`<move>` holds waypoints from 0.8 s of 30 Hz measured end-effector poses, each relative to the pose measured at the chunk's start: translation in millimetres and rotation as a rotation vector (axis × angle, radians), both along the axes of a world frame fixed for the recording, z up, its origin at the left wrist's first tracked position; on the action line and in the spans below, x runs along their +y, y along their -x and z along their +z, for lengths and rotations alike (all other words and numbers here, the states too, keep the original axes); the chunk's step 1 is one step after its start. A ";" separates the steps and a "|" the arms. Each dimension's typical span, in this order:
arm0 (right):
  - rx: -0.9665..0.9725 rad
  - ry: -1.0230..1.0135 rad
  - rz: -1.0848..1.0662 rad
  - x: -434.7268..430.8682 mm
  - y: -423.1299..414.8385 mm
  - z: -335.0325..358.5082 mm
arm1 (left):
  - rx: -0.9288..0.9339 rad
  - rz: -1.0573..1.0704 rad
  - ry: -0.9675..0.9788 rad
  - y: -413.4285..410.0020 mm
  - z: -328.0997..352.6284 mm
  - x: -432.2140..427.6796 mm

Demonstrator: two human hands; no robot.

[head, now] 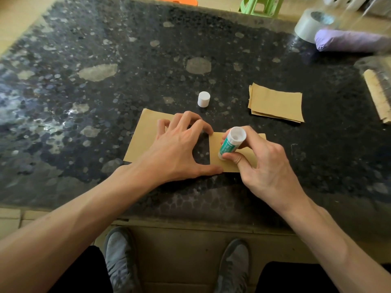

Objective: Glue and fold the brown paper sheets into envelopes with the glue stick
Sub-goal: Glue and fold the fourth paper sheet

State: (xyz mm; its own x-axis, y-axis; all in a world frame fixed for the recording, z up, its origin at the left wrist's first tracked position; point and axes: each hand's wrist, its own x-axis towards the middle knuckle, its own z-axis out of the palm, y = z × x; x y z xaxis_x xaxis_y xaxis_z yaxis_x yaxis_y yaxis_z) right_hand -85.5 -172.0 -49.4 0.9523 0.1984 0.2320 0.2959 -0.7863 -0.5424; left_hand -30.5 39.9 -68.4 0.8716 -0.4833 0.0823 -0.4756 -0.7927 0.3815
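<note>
Two brown paper sheets lie side by side at the near middle of the dark speckled table. My left hand point(179, 148) is spread flat, fingers on the left sheet point(143, 136) and thumb tip on the lower left corner of the right sheet point(215, 163). My right hand point(260, 166) holds a green-and-white glue stick point(230, 143), uncapped, tilted with its lower end against the right sheet. Its white cap point(204, 99) stands upright behind the sheets. A small stack of brown sheets point(276, 103) lies to the right rear.
At the far right are a roll of clear tape point(311, 25), a purple rolled bundle point(351, 41) and a wooden-edged object point(378, 98). A green plastic stool point(261, 6) stands beyond the table. My shoes point(120, 256) show below the table's near edge point(190, 218).
</note>
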 end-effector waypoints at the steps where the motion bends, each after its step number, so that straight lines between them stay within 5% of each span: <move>1: -0.010 0.002 -0.003 0.5 -0.1 -0.5 | -0.001 0.000 0.000 0.0 0.1 0.2; 24: 0.003 -0.038 -0.084 -2.2 -20.3 -6.0 | 0.038 -0.002 -0.013 -0.4 3.4 -1.2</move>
